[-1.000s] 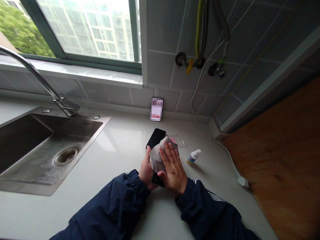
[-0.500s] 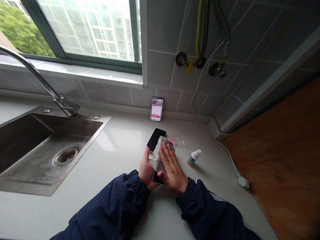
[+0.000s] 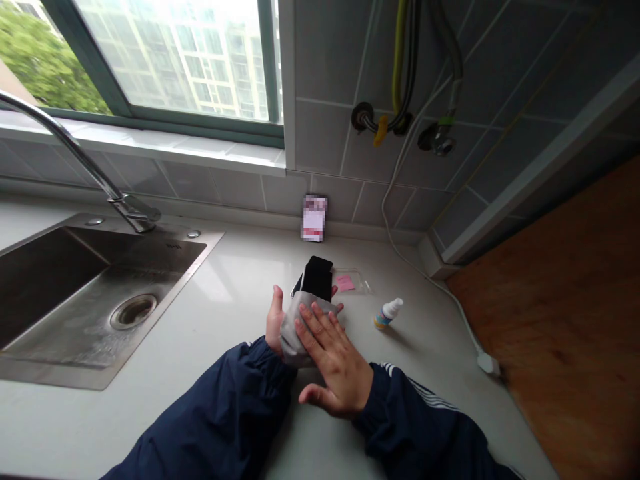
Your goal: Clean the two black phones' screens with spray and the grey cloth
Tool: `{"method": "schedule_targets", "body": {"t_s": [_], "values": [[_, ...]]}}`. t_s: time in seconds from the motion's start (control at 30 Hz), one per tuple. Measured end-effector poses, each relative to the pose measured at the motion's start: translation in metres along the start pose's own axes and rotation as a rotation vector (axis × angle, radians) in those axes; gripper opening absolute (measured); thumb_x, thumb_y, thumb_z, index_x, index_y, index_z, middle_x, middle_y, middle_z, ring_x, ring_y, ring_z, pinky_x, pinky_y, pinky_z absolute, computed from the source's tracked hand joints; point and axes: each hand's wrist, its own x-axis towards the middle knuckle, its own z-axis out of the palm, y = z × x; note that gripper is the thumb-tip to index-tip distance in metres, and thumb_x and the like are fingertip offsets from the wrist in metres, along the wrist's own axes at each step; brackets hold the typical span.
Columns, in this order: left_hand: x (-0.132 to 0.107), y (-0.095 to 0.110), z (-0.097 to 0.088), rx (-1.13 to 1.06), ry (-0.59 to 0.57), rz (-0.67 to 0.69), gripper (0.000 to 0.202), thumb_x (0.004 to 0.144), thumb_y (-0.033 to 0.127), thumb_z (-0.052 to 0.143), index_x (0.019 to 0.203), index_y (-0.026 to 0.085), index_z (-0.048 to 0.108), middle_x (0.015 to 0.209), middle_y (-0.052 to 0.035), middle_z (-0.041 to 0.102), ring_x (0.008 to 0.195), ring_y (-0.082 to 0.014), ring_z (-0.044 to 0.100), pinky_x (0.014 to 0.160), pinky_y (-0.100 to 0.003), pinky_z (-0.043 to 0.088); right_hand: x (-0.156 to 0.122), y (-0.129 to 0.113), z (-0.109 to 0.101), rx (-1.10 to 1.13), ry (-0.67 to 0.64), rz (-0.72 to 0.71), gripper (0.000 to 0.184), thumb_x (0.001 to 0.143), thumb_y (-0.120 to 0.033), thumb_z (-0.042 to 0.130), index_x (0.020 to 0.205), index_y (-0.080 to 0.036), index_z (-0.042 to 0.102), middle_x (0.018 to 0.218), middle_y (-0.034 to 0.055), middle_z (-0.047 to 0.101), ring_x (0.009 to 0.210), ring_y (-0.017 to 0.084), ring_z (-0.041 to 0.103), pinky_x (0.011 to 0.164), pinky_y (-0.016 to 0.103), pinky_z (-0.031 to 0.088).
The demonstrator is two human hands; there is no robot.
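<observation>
A black phone (image 3: 317, 277) lies in my left hand (image 3: 275, 320), just above the pale counter (image 3: 240, 293). That hand cups the phone from below, thumb up on the left edge and fingertips showing at the right. A grey cloth (image 3: 295, 327) covers the phone's near half. My right hand (image 3: 331, 360) lies flat on the cloth, fingers stretched and pressing it against the screen. Both arms wear dark blue sleeves.
A small white spray bottle (image 3: 387, 313) lies right of the hands, with a clear packet holding a pink slip (image 3: 349, 281) behind it. A steel sink (image 3: 75, 300) and tap (image 3: 90, 173) fill the left. A white cable (image 3: 450, 300) runs along the right. A small box (image 3: 314, 217) leans on the tiles.
My right hand has slid the cloth toward me down the phone, uncovering its far half. My left hand has lifted and tilted the phone more upright.
</observation>
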Motion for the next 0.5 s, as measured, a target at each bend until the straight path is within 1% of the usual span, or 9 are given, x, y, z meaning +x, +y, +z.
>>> {"method": "schedule_targets", "body": {"t_s": [0.07, 0.13, 0.2, 0.23, 0.27, 0.33, 0.4, 0.5], "values": [[-0.0012, 0.0055, 0.0011, 0.009, 0.032, -0.041, 0.118, 0.078, 0.1, 0.012, 0.149, 0.018, 0.058, 0.146, -0.0176, 0.064, 0.145, -0.0358, 0.052, 0.127, -0.052, 0.017, -0.0005, -0.0027, -0.001, -0.005, -0.013, -0.022, 0.104, 0.095, -0.087, 0.018, 0.17, -0.015, 0.014, 0.176, 0.0151, 0.014, 0.164, 0.036, 0.008, 0.131, 0.06, 0.018], [-0.0025, 0.0096, 0.004, 0.015, 0.075, -0.066, 0.119, 0.077, 0.101, 0.01, 0.148, 0.019, 0.06, 0.145, -0.0158, 0.066, 0.138, -0.0375, 0.059, 0.125, -0.054, 0.02, -0.001, -0.0043, -0.0016, -0.006, -0.023, -0.048, 0.104, 0.095, -0.087, 0.021, 0.17, -0.016, 0.015, 0.176, 0.0145, 0.016, 0.164, 0.036, 0.01, 0.131, 0.059, 0.017], [-0.0032, 0.012, 0.0074, 0.014, 0.112, -0.074, 0.117, 0.078, 0.101, 0.012, 0.148, 0.02, 0.06, 0.145, -0.0148, 0.066, 0.132, -0.0392, 0.063, 0.124, -0.055, 0.021, -0.0015, -0.0047, -0.0017, -0.005, -0.029, -0.07, 0.103, 0.095, -0.087, 0.025, 0.17, -0.017, 0.015, 0.176, 0.0131, 0.017, 0.164, 0.035, 0.011, 0.132, 0.057, 0.016], [-0.0031, 0.0126, 0.0086, 0.008, 0.121, -0.074, 0.117, 0.077, 0.101, 0.014, 0.148, 0.02, 0.06, 0.145, -0.0146, 0.066, 0.132, -0.0393, 0.063, 0.124, -0.054, 0.022, -0.0017, -0.0046, -0.0015, -0.006, -0.032, -0.077, 0.101, 0.096, -0.086, 0.026, 0.17, -0.017, 0.015, 0.176, 0.0124, 0.017, 0.164, 0.034, 0.011, 0.132, 0.056, 0.015], [-0.0028, 0.0127, 0.0093, 0.0, 0.122, -0.062, 0.117, 0.077, 0.101, 0.016, 0.149, 0.02, 0.06, 0.144, -0.0143, 0.066, 0.133, -0.0393, 0.062, 0.124, -0.052, 0.022, -0.0019, -0.0043, -0.0011, -0.008, -0.031, -0.082, 0.099, 0.097, -0.084, 0.026, 0.17, -0.017, 0.016, 0.176, 0.0118, 0.017, 0.164, 0.033, 0.011, 0.132, 0.055, 0.015], [-0.0016, 0.012, 0.0092, -0.015, 0.102, -0.038, 0.115, 0.078, 0.1, 0.019, 0.149, 0.019, 0.06, 0.144, -0.014, 0.067, 0.141, -0.0387, 0.055, 0.125, -0.05, 0.022, -0.0024, -0.0036, 0.0, -0.016, -0.021, -0.078, 0.096, 0.099, -0.082, 0.025, 0.169, -0.017, 0.018, 0.176, 0.011, 0.018, 0.164, 0.032, 0.012, 0.133, 0.053, 0.015], [-0.0004, 0.0104, 0.0077, -0.023, 0.081, -0.027, 0.112, 0.08, 0.098, 0.02, 0.148, 0.019, 0.061, 0.143, -0.0135, 0.067, 0.148, -0.0384, 0.046, 0.125, -0.05, 0.021, -0.0028, -0.0028, 0.0012, -0.026, -0.011, -0.06, 0.094, 0.1, -0.08, 0.025, 0.169, -0.017, 0.019, 0.176, 0.0102, 0.018, 0.164, 0.032, 0.013, 0.133, 0.053, 0.016], [0.0008, 0.0074, 0.0061, -0.024, 0.067, -0.042, 0.113, 0.078, 0.099, 0.025, 0.149, 0.019, 0.059, 0.146, -0.0147, 0.064, 0.154, -0.0378, 0.038, 0.126, -0.051, 0.02, -0.003, -0.002, 0.0025, -0.034, -0.002, -0.023, 0.09, 0.101, -0.078, 0.022, 0.169, -0.02, 0.019, 0.176, 0.0093, 0.016, 0.164, 0.032, 0.014, 0.132, 0.054, 0.019]]}}
